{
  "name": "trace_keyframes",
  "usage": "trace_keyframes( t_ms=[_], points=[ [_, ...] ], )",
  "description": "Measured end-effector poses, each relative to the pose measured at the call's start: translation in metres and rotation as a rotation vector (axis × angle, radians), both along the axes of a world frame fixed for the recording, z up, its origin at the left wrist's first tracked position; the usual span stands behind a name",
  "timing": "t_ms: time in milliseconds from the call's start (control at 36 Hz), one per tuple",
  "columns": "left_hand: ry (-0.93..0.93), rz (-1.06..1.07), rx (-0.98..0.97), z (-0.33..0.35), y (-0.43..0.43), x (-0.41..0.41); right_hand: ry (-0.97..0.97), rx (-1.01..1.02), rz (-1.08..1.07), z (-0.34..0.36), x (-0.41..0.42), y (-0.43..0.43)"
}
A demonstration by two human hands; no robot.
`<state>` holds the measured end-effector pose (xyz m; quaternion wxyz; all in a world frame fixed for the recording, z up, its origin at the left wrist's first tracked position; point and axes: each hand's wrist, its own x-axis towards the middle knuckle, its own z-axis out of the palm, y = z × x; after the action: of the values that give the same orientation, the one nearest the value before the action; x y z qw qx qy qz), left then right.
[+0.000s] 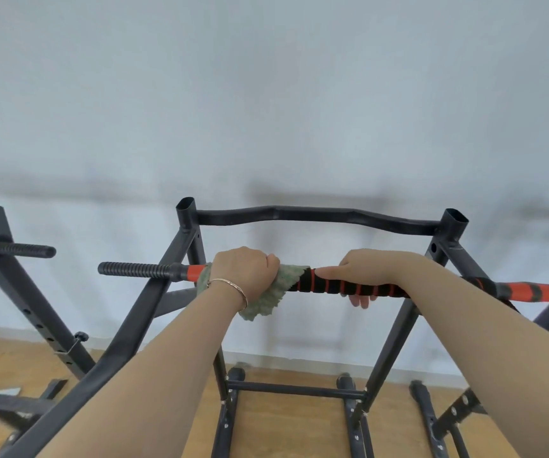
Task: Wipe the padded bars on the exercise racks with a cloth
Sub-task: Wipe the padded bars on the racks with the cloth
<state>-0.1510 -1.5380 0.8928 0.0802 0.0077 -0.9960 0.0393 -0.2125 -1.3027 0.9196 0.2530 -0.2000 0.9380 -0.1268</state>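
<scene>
A padded bar [319,286] with black and orange stripes runs across the middle of the dark exercise rack [395,345]. My left hand [245,274] grips a pale green cloth [266,300] wrapped around the bar's left part; the cloth hangs below my fist. A thin bracelet circles that wrist. My right hand [365,274] holds the bare striped padding further right, fingers curled under it. A ribbed black grip [137,270] ends the bar on the left.
A curved black rear bar [316,217] joins the rack's two open-topped uprights. A second rack [11,279] with a ribbed handle stands at the left. More frame legs [431,421] stand on the wooden floor at the right. A pale wall is behind.
</scene>
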Motion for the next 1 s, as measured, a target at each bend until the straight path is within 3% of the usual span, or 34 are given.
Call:
trace_keyframes(
  t_ms=[56, 194, 278, 333, 500, 667, 750, 889, 1000],
  points=[
    [0.001, -0.003, 0.028, -0.002, -0.004, -0.003, 0.095, -0.021, -0.006, -0.004, 0.006, 0.001],
    [0.017, 0.027, -0.007, -0.004, -0.019, 0.0, 0.879, 0.161, 0.063, -0.041, 0.027, 0.007],
    [0.026, 0.061, -0.041, -0.007, -0.021, 0.006, 1.091, 0.083, 0.06, -0.064, 0.033, 0.009],
    [0.026, 0.068, -0.031, -0.007, -0.018, 0.005, 1.051, 0.091, 0.046, -0.059, 0.033, 0.008],
    [0.049, 0.023, -0.04, -0.006, -0.018, 0.004, 0.454, 0.143, 0.078, -0.006, 0.017, -0.005],
    [0.038, 0.024, 0.017, -0.004, -0.02, 0.004, 0.188, 0.053, 0.011, -0.012, 0.008, -0.037],
    [-0.003, -0.016, 0.025, -0.006, -0.025, -0.005, 0.419, 0.11, 0.011, -0.018, 0.016, -0.037],
    [-0.034, 0.006, 0.031, -0.004, -0.051, -0.003, 1.045, 0.142, 0.047, -0.056, 0.036, -0.025],
    [-0.059, 0.05, 0.01, -0.005, -0.056, -0.001, 1.131, 0.077, 0.041, -0.065, 0.043, -0.023]
  ],
)
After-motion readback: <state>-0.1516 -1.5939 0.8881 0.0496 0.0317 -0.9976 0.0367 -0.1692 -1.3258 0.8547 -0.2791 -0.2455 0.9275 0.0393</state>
